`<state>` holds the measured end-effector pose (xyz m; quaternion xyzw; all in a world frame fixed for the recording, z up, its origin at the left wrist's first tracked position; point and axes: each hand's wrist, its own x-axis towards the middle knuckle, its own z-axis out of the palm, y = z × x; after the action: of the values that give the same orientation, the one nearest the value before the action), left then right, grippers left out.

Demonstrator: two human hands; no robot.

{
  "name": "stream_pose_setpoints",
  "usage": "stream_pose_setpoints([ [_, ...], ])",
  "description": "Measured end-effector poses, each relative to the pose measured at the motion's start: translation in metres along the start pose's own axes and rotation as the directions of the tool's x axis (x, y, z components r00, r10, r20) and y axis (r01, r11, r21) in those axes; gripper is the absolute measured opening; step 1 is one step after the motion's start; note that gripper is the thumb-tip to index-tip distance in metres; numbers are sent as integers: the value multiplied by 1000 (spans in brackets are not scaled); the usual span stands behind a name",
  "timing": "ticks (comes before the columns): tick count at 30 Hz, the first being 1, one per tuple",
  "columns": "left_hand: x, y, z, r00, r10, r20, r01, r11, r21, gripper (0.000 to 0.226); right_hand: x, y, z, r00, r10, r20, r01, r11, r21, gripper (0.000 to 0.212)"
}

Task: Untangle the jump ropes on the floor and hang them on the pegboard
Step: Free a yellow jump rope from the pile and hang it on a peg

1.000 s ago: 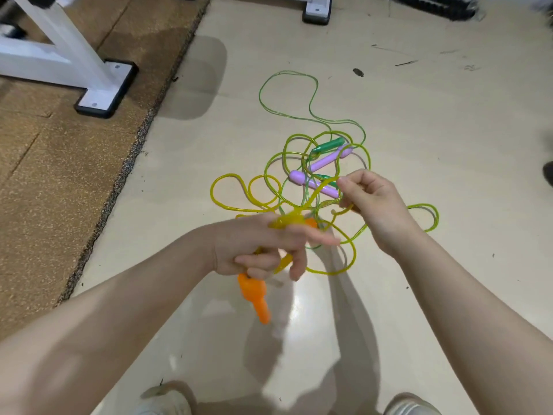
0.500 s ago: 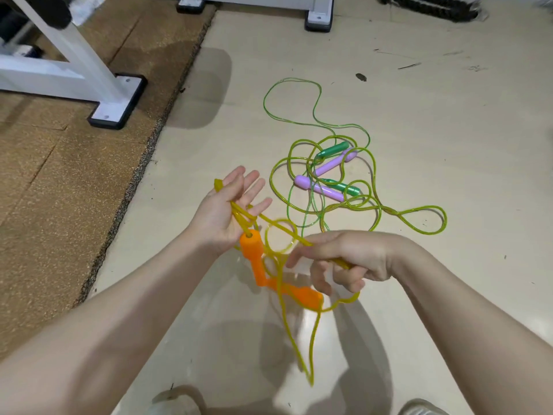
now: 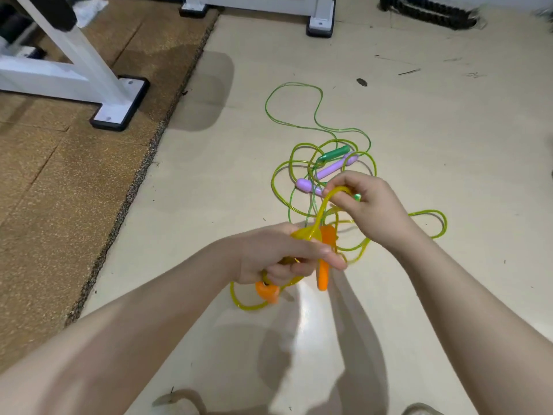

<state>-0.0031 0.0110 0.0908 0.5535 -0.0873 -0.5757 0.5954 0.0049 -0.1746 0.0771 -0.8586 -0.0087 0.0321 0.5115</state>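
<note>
Left hand [image 3: 281, 256]: curled round a bunch of yellow rope [image 3: 324, 205] and the two orange handles, held above the floor near the middle of the view.
Orange handles: one [image 3: 324, 265] hanging straight down past the left fingers, the other [image 3: 267, 292] poking out below the hand, nearer and further left.
Right hand [image 3: 365, 205]: raised further away and to the right of the left hand, thumb and fingers pinching a loop of the yellow rope.
Yellow rope: stretched from the right hand's pinch down to the left hand's bunch; a slack loop drooping under the left hand, near the floor; more loops trailing right, beneath the right wrist.
Green rope [image 3: 294, 94]: lying on the floor beyond the hands, one long thin loop reaching far back, the rest coiled in a heap.
Green handle [image 3: 333, 153]: on the far side of the heap, just beside a purple handle.
Purple handles: one [image 3: 336, 166] slanting next to the green handle, the other [image 3: 306, 185] nearer and left, partly hidden behind the right hand.
Heap: still tangled, cords crossing over and under the handles; exact crossings not readable.
Floor [image 3: 449, 130]: pale, smooth, scuffed on the far right.
Mat [image 3: 59, 175]: brown and speckled, covering the left side.
White frame [image 3: 89, 73]: standing on the mat at far left, on a black-edged foot.
Shoes: two toe tips at the near edge, one [image 3: 176, 402] left, one [image 3: 419, 410] right.
</note>
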Motion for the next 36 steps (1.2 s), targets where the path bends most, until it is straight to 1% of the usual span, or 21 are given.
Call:
stream_pose_setpoints([
  [2,-6,3,0,990,99,104,-82,984,-156,20,-2,8,10,991,135,10,-135,982,134,16],
  [3,-6,4,-1,987,145,73,-126,967,-221,21,-6,13,16,982,173,76,-182,972,146,17],
  [5,-7,8,-4,977,191,-90,-211,914,-348,24,-15,22,29,952,188,242,-212,974,80,21],
  [7,-5,4,-10,946,206,-252,-300,850,-434,33,-21,21,37,900,210,382,-259,962,83,22],
  [9,-5,-1,-18,907,206,-366,-373,797,-475,35,-22,15,39,810,280,516,-386,916,109,18],
  [10,-4,-4,-22,889,208,-407,-406,770,-493,36,-22,13,38,749,311,585,-430,900,73,16],
  [12,-5,-5,-27,862,232,-450,-478,664,-575,41,-25,13,39,626,372,685,-435,896,-89,17],
  [13,-4,-5,-29,853,259,-453,-512,582,-631,49,-29,14,41,591,377,713,-400,905,-147,19],
  [15,-2,-5,-34,824,283,-491,-566,467,-680,65,-37,18,45,555,350,755,-342,923,-177,18],
  [17,5,-6,-37,765,221,-605,-630,451,-632,57,-43,18,50,541,317,779,-316,935,-161,22],
  [19,12,-11,-42,688,153,-709,-678,484,-553,46,-43,12,53,555,326,765,-322,932,-163,37],
  [20,15,-15,-44,656,136,-742,-673,549,-495,46,-41,10,54,561,339,756,-340,926,-163,44],
  [21,16,-19,-45,628,134,-767,-638,654,-408,49,-38,6,55,558,344,755,-362,920,-151,48],
  [23,17,-26,-43,597,195,-778,-476,867,-148,53,-35,-5,52,513,335,790,-413,903,-115,50],
  [25,15,-29,-40,642,271,-717,-280,954,110,56,-30,-16,42,478,305,824,-417,904,-92,46],
  [27,12,-30,-37,742,286,-606,-120,947,299,49,-23,-22,28,536,261,803,-354,933,-67,31],
  [30,6,-26,-26,835,189,-516,75,891,449,34,-12,-20,12,770,184,611,-224,975,-12,5],
  [31,5,-24,-21,862,145,-486,101,889,446,36,-10,-16,10,842,158,516,-185,983,-1,8],
  [32,4,-22,-17,889,99,-447,103,908,405,43,-8,-10,10,893,133,429,-151,988,8,12],
  [34,3,-19,-16,942,8,-336,70,973,219,58,-8,-3,12,954,101,281,-101,995,-13,15],
  [36,1,-22,-19,991,12,-132,-6,999,44,67,-9,7,16,979,103,177,-102,995,-16,23],
])
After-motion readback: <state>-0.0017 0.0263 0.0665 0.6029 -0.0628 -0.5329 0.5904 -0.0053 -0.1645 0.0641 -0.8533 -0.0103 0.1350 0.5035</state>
